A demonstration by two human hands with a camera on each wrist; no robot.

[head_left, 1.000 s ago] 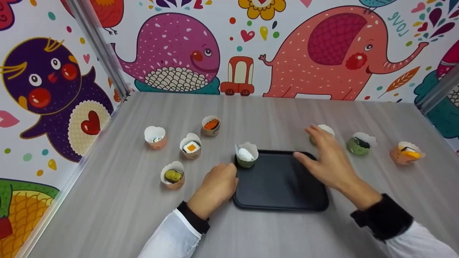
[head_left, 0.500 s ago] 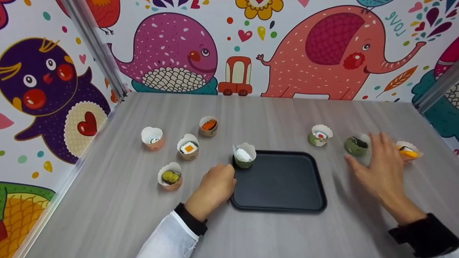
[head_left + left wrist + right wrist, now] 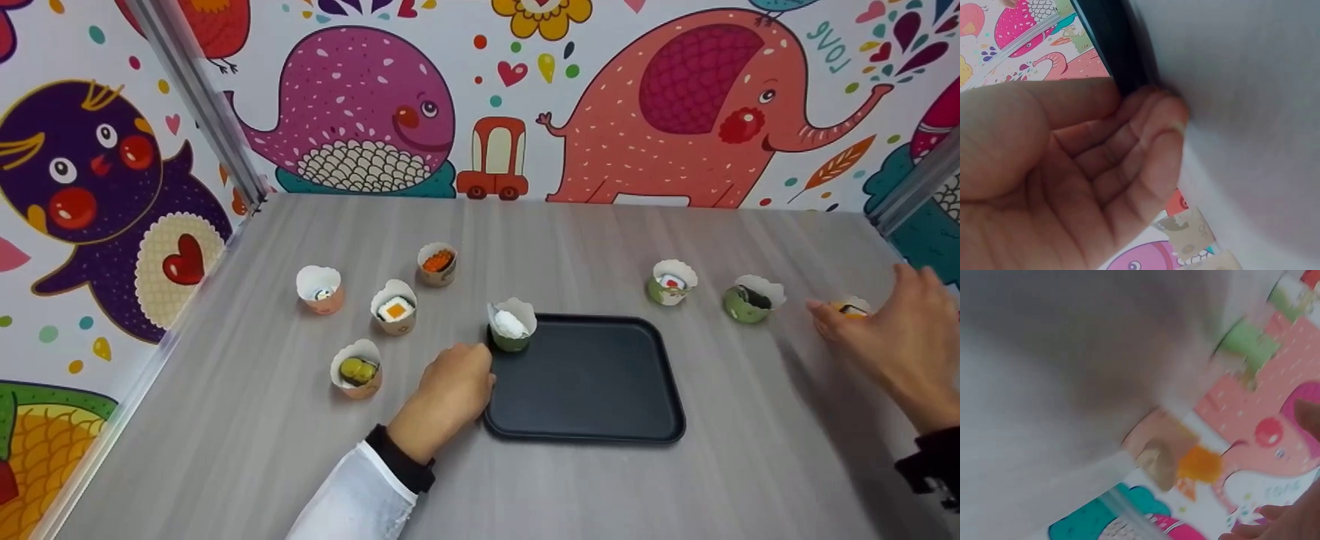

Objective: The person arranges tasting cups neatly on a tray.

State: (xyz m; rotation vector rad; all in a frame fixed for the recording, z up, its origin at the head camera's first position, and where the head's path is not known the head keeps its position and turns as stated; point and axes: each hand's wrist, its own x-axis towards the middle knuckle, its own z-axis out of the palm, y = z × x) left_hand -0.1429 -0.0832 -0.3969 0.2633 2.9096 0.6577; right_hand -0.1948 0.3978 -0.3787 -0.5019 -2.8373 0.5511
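Note:
My left hand (image 3: 452,386) pinches the left edge of a black rectangular tray (image 3: 592,382) between thumb and curled fingers, also visible on the tray (image 3: 1109,39) in the left wrist view. A green paper cup (image 3: 511,337) with a white filling stands in the tray's far left corner. At the far right my right hand (image 3: 904,341) reaches over an orange-pink paper cup with a yellow-orange topping (image 3: 852,307), its thumb and fingers spread apart around it. The hand partly hides that cup (image 3: 1162,433) in the head view; the right wrist view shows it apart from the fingers (image 3: 1252,529).
Two green paper cups, one with a red-and-white piece (image 3: 671,283) and one with a dark piece (image 3: 752,298), stand right of the tray. Several filled paper cups, including one with orange topping (image 3: 437,264), stand to the left. Patterned walls (image 3: 360,97) bound the table.
My right hand has moved rightward, past the two green cups, to the orange-pink cup at the far right. The left hand has stayed at the tray's edge.

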